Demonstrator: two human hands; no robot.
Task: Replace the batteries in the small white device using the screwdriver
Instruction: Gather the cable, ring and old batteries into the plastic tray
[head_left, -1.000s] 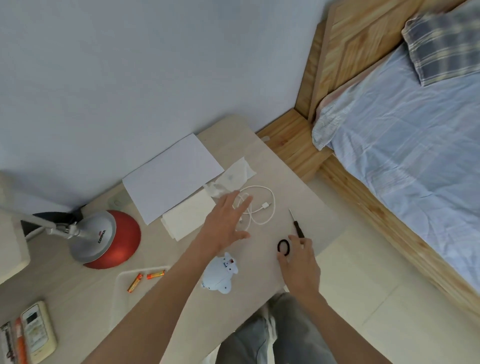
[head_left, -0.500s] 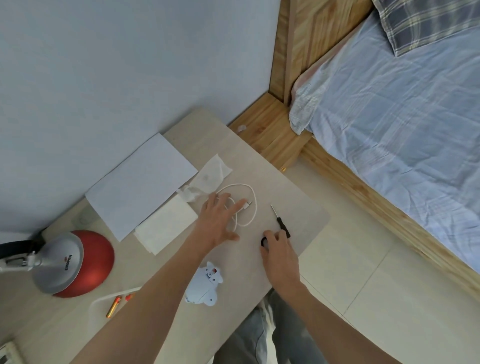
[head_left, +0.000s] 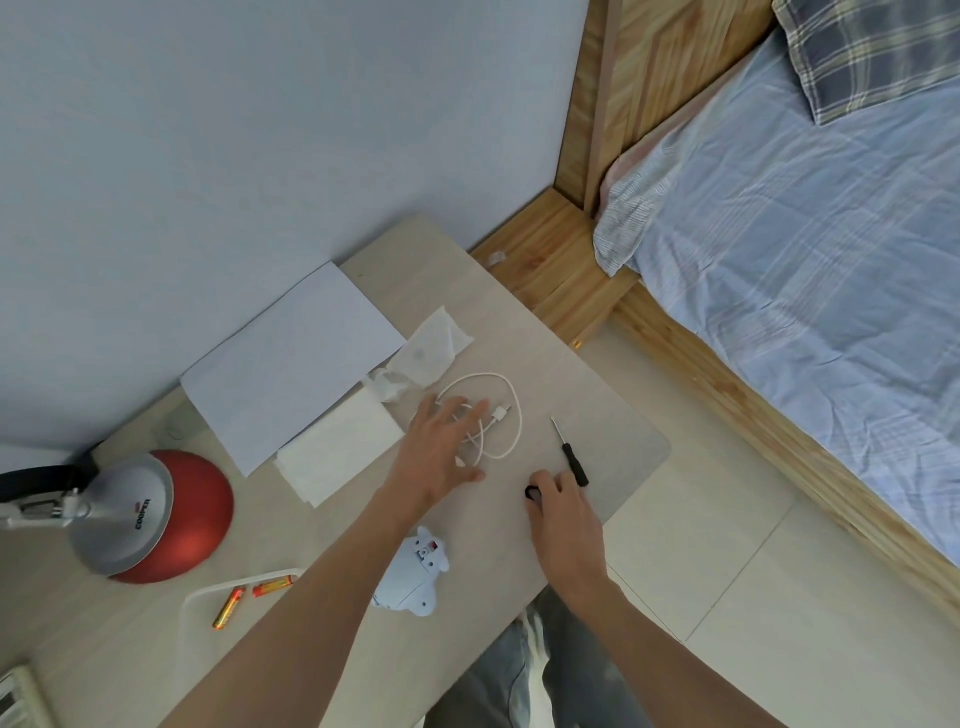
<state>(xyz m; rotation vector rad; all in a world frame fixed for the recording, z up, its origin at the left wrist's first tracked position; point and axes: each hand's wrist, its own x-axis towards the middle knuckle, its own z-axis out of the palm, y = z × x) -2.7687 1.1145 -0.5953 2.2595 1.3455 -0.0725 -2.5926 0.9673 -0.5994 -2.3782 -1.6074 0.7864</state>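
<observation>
The small white device, shaped like a little animal, lies on the desk under my left forearm, its underside with a red switch facing up. Two orange batteries lie in a white tray to its left. The black-handled screwdriver lies near the desk's right edge. My right hand rests on the desk with its fingertips at the screwdriver's handle end and beside a small black ring. My left hand hovers flat and spread over a coiled white cable, holding nothing.
A red and silver lamp base stands at the left. A white sheet of paper and tissues lie toward the wall. A wooden bed frame and blue bedding lie to the right, past the desk's edge.
The view has swung to the right, bringing the bed closer to centre. Both hands stay roughly where they were, the right one by the screwdriver handle and the left over the cable.
</observation>
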